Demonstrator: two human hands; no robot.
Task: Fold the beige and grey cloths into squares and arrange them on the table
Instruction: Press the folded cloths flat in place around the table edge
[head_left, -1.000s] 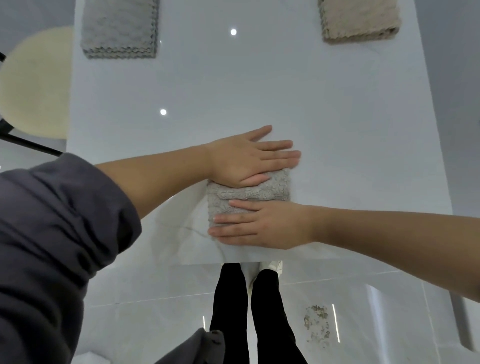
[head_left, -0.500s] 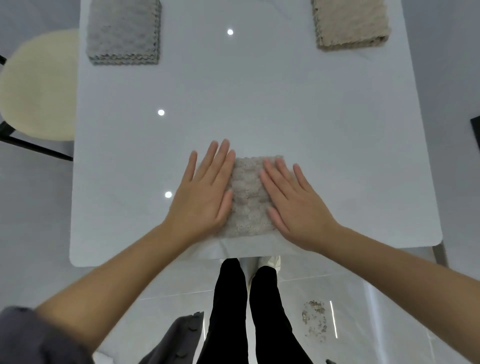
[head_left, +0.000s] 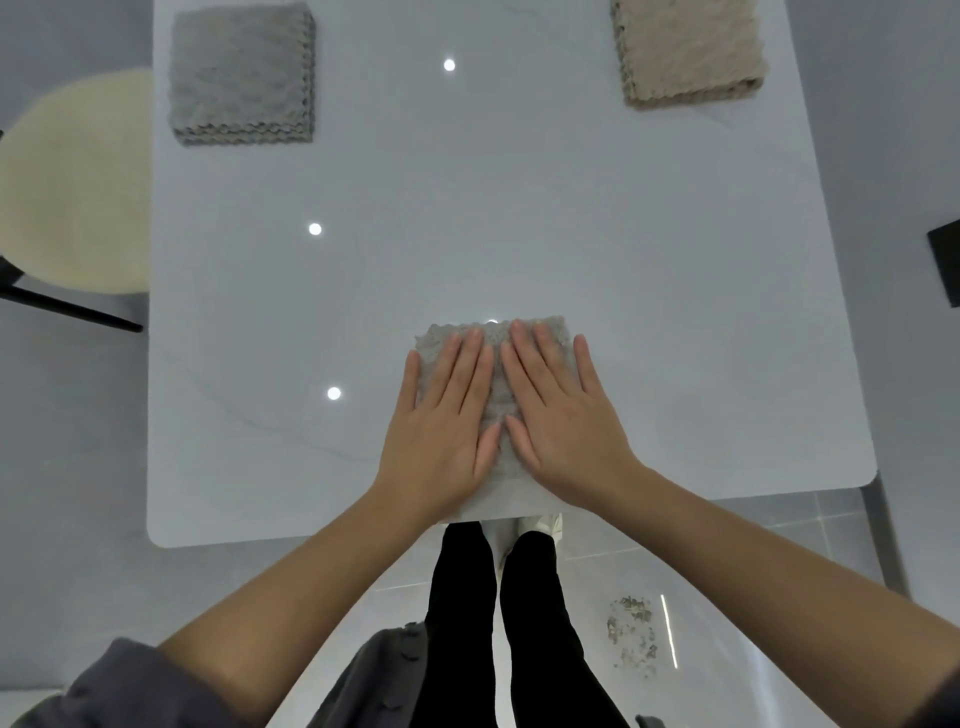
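Both hands have moved inward since the earlier frame: the left hand (head_left: 441, 436) and right hand (head_left: 561, 426) now lie side by side, fingers straight and flat, pressing the folded cloth (head_left: 497, 395) onto the table (head_left: 519, 208) near its front edge, at centre. The cloth's colour, grey or beige, cannot be determined in this light.

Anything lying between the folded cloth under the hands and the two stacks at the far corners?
Nothing visible. The left hand and right hand press flat on the folded cloth; only bare table lies between it and the grey stack or beige stack.
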